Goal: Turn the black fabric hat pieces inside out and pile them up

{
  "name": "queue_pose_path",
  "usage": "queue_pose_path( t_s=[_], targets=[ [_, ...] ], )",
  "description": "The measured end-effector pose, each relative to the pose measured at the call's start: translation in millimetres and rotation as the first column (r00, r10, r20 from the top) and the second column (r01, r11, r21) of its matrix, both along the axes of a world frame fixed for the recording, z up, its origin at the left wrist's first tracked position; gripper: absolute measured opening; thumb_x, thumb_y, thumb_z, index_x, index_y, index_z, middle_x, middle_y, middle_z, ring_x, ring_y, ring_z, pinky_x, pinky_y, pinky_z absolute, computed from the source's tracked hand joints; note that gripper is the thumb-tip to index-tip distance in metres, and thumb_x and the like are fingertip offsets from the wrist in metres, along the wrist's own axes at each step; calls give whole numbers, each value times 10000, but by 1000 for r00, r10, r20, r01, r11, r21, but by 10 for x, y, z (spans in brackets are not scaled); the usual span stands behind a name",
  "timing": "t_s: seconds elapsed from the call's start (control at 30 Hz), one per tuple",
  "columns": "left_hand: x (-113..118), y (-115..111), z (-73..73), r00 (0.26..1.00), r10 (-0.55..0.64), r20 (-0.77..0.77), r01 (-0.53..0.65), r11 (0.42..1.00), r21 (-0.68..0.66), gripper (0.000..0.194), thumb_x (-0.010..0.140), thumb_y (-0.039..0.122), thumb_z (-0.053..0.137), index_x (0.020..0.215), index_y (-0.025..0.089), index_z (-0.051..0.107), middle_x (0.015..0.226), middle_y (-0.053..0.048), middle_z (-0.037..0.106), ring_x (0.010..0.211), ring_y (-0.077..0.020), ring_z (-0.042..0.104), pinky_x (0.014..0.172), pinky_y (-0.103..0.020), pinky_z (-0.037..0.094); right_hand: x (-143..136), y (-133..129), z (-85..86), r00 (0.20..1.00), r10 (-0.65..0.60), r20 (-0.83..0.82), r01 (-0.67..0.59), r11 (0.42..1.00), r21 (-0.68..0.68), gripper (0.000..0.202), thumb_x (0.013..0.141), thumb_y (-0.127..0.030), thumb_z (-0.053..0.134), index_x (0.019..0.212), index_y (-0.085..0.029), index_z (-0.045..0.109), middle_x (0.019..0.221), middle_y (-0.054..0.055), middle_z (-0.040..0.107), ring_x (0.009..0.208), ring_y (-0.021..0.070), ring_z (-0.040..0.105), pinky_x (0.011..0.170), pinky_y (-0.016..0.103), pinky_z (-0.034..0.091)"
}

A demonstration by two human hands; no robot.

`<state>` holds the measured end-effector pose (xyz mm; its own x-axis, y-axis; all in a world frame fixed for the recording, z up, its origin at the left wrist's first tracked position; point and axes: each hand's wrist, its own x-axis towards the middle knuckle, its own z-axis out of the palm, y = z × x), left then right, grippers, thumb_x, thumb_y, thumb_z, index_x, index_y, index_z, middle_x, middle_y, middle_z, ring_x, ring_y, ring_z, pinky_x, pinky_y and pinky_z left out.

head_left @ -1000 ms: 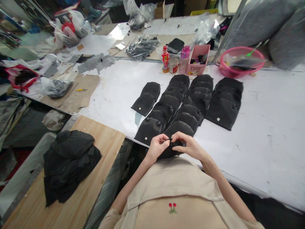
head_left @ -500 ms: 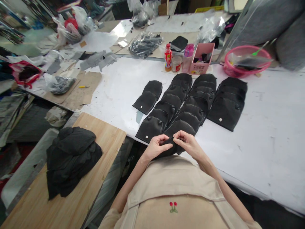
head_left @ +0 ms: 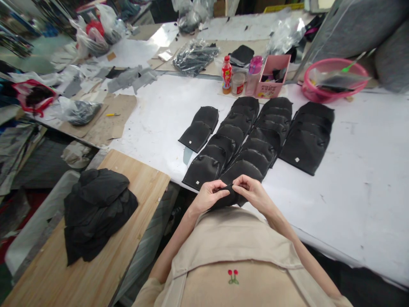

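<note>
Basically, L hand (head_left: pixel 205 198) & R hand (head_left: pixel 254 192), fingers (head_left: pixel 221 195) pinching blk pc (head_left: pixel 232 198), tips nr each other

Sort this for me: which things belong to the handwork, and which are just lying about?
Seemingly in the work: left hand; right hand; held black piece; overlapping black pieces.

Apparently lying about: red-capped bottle; pink basin; yellow tool; crumpled black cloth.
</note>
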<state>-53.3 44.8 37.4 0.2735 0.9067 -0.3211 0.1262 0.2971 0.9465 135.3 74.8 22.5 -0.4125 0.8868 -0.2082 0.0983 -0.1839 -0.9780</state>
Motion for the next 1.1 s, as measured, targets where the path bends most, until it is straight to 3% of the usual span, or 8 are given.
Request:
queue_pose_path(
  t_s=[0.17, 0.3, 0.47, 0.67, 0.87, 1.1],
  targets=[
    [-12, 93, 83, 970, -37, -239, 72, 988, 139, 353, 808, 453, 645, 668, 136, 576, 625, 34, 442, 617, -95, 376, 558, -220, 285, -83, 6, 22, 999, 19, 51, -26, 988, 150, 90, 844, -243, 616, 777, -190, 587, 792, 3, 622, 759, 156, 572, 710, 281, 451],
    [-84, 109, 54, 994, -16, -111, 20, 999, 34, 355, 808, 458, 645, 687, 133, 568, 626, 37, 445, 603, -87, 387, 549, -209, 286, -27, 35, 54, 997, 66, 43, -74, 970, 232, 79, 838, -237, 642, 806, -199, 580, 851, 8, 629, 821, 165, 585, 751, 281, 448],
    [-195, 52, -54, 990, 129, 49, -123, 986, -112, 322, 776, 427, 692, 717, 133, 574, 634, 33, 483, 576, -75, 402, 540, -196, 306, 154, 33, -65, 990, 89, 106, -116, 953, 281, 148, 790, -241, 717, 851, -214, 585, 935, 20, 633, 906, 193, 593, 816, 302, 442],
    [-250, 57, -112, 981, 186, 55, -178, 976, -122, 304, 772, 414, 703, 724, 136, 590, 631, 28, 506, 576, -74, 414, 538, -191, 316, 182, 2, -181, 993, 27, 113, -64, 938, 340, 124, 826, -243, 684, 771, -204, 580, 983, 43, 613, 904, 186, 583, 805, 301, 430],
    [-265, 59, -162, 972, 219, 90, -206, 969, -139, 302, 799, 412, 673, 714, 146, 558, 634, 29, 498, 586, -78, 424, 559, -198, 331, 109, -6, -243, 997, -78, -22, 81, 961, 266, 158, 859, -257, 636, 740, -201, 546, 934, 37, 614, 902, 184, 576, 823, 303, 424],
    [-240, 71, -179, 974, 219, 59, -215, 974, -68, 292, 840, 385, 621, 691, 147, 541, 659, 27, 444, 616, -85, 375, 571, -206, 313, 79, 3, -267, 994, -110, -21, 112, 967, 228, 183, 844, -292, 641, 722, -200, 539, 880, 28, 614, 851, 184, 572, 794, 304, 421]
  ],
)
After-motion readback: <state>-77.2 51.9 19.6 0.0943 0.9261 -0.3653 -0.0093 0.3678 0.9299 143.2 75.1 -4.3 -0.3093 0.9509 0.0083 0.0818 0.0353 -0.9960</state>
